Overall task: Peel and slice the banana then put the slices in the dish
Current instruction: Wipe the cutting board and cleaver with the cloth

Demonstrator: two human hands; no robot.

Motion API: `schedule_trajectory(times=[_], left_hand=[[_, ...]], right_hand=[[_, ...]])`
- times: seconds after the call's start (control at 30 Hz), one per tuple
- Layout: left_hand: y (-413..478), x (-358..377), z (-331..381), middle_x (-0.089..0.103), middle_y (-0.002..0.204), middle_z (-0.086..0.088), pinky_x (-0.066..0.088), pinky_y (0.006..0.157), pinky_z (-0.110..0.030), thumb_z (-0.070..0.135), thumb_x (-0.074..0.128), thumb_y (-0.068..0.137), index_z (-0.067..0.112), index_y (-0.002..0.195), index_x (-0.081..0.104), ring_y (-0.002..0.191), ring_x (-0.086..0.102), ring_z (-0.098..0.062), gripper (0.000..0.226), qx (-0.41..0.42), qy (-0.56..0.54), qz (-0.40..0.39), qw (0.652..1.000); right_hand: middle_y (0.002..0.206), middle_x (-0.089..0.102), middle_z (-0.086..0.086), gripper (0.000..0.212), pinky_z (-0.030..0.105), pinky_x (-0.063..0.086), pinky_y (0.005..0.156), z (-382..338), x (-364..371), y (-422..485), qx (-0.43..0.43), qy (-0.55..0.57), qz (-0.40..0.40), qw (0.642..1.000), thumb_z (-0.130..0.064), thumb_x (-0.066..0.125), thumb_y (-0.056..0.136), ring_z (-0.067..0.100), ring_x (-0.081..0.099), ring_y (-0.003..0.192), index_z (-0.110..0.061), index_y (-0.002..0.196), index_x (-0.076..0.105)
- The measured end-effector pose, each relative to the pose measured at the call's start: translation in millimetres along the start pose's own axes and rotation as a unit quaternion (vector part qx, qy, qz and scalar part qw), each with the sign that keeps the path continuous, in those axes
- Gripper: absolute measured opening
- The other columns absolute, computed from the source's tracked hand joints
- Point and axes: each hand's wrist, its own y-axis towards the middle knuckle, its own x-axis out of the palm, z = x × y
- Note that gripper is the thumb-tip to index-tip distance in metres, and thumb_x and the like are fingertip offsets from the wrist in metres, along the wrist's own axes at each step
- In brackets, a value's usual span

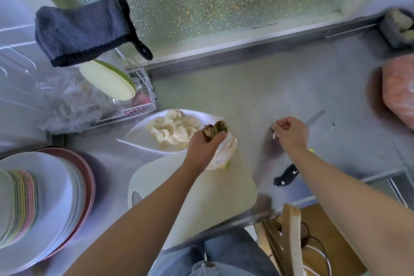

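So the banana is all cut up: pale round banana slices (173,127) piled in the white leaf-shaped dish (139,139), which sits on the steel counter just behind the cutting board (215,199). The left hand (202,148) has its fingers curled round the bunched-up banana peel (225,151), dark stem end poking up, right at the board's far edge beside the dish. The right hand (291,133) pinches a white stringy bit (274,134) above the black-handled knife (285,176). Stacked plates (44,197) sit far left.
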Motion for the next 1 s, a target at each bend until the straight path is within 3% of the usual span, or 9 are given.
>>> schedule_trajectory(times=[0.1, 0.23, 0.43, 0.53, 0.57, 0.7, 0.8, 1.0], left_hand=[[-3.1, 1.2, -2.2, 0.039, 0.065, -0.006, 0.033, 0.061, -0.032, 0.044, 0.064, 0.073, 0.012, 0.07, 0.052, 0.061, 0.039, -0.015, 0.035, 0.002, -0.003, 0.004, 1.0], [-6.6, -1.0, -3.7, 0.038, 0.063, -0.005, 0.032, 0.059, -0.03, 0.036, 0.067, 0.081, 0.011, 0.069, 0.048, 0.059, 0.038, -0.014, 0.034, -0.001, 0.004, 0.009, 1.0], [-14.7, -7.2, -8.8, 0.044, 0.059, 0.002, 0.036, 0.059, -0.028, 0.04, 0.066, 0.076, 0.012, 0.067, 0.049, 0.058, 0.042, -0.014, 0.034, -0.006, -0.007, 0.023, 1.0], [-24.0, -13.7, -11.8, 0.062, 0.072, -0.011, 0.049, 0.068, -0.036, 0.04, 0.066, 0.076, 0.006, 0.078, 0.061, 0.072, 0.059, -0.021, 0.034, -0.006, -0.031, 0.043, 0.999], [-27.5, -16.2, -13.6, 0.066, 0.082, -0.016, 0.052, 0.073, -0.038, 0.041, 0.066, 0.075, 0.006, 0.086, 0.064, 0.08, 0.064, -0.025, 0.037, -0.006, -0.045, 0.053, 0.998], [-46.4, -26.4, -24.1, 0.069, 0.098, -0.017, 0.053, 0.088, -0.045, 0.038, 0.069, 0.08, 0.009, 0.094, 0.067, 0.097, 0.065, -0.031, 0.032, -0.027, -0.099, 0.096, 0.99], [-66.0, -34.9, -33.5, 0.067, 0.091, -0.016, 0.052, 0.083, -0.042, 0.04, 0.07, 0.079, 0.004, 0.096, 0.066, 0.088, 0.063, -0.026, 0.04, -0.039, -0.119, 0.12, 0.985], [-112.3, -56.3, -54.8, 0.067, 0.083, -0.003, 0.05, 0.072, -0.028, 0.03, 0.067, 0.086, 0.017, 0.084, 0.065, 0.081, 0.062, -0.018, 0.013, -0.051, -0.155, 0.199, 0.966]], right_hand=[[0.083, 0.069, 0.005, 0.008, 0.032, 0.05, 0.077, -2.5, 6.3, 0.8, -0.023, -0.013, -0.013, 1.0, -0.016, 0.069, 0.081, 0.022, 0.064, 0.081, -0.02, 0.083, 0.063], [0.089, 0.069, 0.004, 0.009, 0.035, 0.049, 0.081, -6.2, 16.4, 1.9, -0.038, -0.059, -0.01, 0.998, -0.014, 0.068, 0.079, 0.025, 0.062, 0.089, -0.022, 0.077, 0.063], [0.084, 0.069, 0.005, 0.002, 0.03, 0.051, 0.074, -14.8, 30.3, -14.6, -0.092, -0.041, -0.059, 0.993, -0.016, 0.067, 0.083, 0.02, 0.062, 0.077, -0.016, 0.081, 0.067], [0.08, 0.067, 0.005, 0.002, 0.007, 0.045, 0.06, -28.8, 30.6, -29.9, -0.08, 0.063, -0.083, 0.991, -0.013, 0.065, 0.085, 0.011, 0.06, 0.063, -0.012, 0.084, 0.065], [0.079, 0.066, 0.003, 0.002, 0.006, 0.043, 0.058, -34.3, 30.2, -35.4, -0.079, 0.082, -0.089, 0.989, -0.013, 0.064, 0.085, 0.009, 0.06, 0.063, -0.013, 0.084, 0.065], [0.073, 0.064, -0.001, 0.009, 0.023, 0.048, 0.062, -51.5, 32.1, -60.7, -0.069, 0.146, -0.178, 0.971, -0.015, 0.067, 0.083, 0.013, 0.06, 0.065, -0.021, 0.076, 0.065], [0.067, 0.062, 0.001, 0.006, 0.022, 0.043, 0.059, -59.8, 35.8, -86.5, -0.08, 0.164, -0.243, 0.953, -0.015, 0.07, 0.081, 0.009, 0.055, 0.058, -0.017, 0.077, 0.066], [0.064, 0.061, 0.003, 0.003, 0.02, 0.041, 0.053, -63.5, 43.5, -150.4, -0.091, 0.175, -0.363, 0.911, -0.01, 0.07, 0.083, 0.006, 0.05, 0.049, -0.009, 0.082, 0.066]])
